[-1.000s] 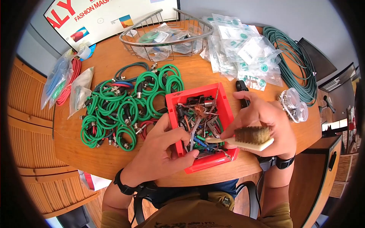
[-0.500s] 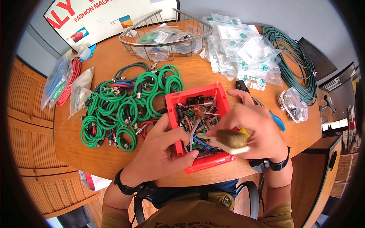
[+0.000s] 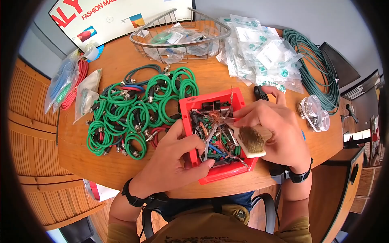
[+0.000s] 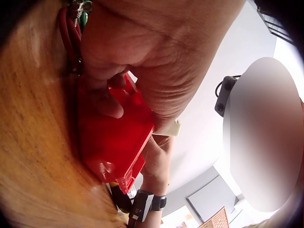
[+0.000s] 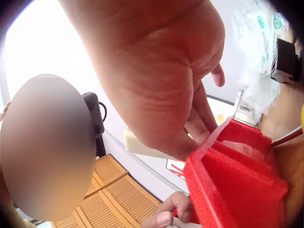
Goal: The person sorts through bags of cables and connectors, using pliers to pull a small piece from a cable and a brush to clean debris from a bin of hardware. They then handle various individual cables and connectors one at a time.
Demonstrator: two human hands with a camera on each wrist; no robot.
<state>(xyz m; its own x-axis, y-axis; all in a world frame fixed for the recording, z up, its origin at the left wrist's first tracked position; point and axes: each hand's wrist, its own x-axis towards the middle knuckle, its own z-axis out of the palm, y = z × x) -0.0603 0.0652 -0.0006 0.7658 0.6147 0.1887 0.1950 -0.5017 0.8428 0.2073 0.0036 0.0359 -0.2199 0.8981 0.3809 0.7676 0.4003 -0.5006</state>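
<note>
A red plastic bin [image 3: 223, 175] full of small cable scraps and metal bits stands at the table's front. My left hand [image 3: 172, 156] grips its left wall, thumb over the near left corner; in the left wrist view the left hand [image 4: 137, 52] has fingertips against the bin's outer side [image 4: 114, 133]. The right hand [image 3: 277, 129] holds a pale brush [image 3: 253, 142], bristles facing up, over the bin's right side. Its handle end is hidden by the fingers. In the right wrist view the right hand [image 5: 156, 71] is at the bin's rim [image 5: 204, 147].
Coiled green cables [image 3: 137, 115] with connectors lie left of the bin. Behind stand a wire basket [image 3: 182, 42] and a pile of clear bags [image 3: 263, 52]. A dark green cable coil [image 3: 316, 65] and clear round containers [image 3: 314, 113] are at the right; a black-handled tool [image 3: 260, 93] lies behind the right hand.
The brush has swung from lying leftward across the bin to a steeper slant at its right side, and the right hand has shifted with it. The left hand keeps its grip.
</note>
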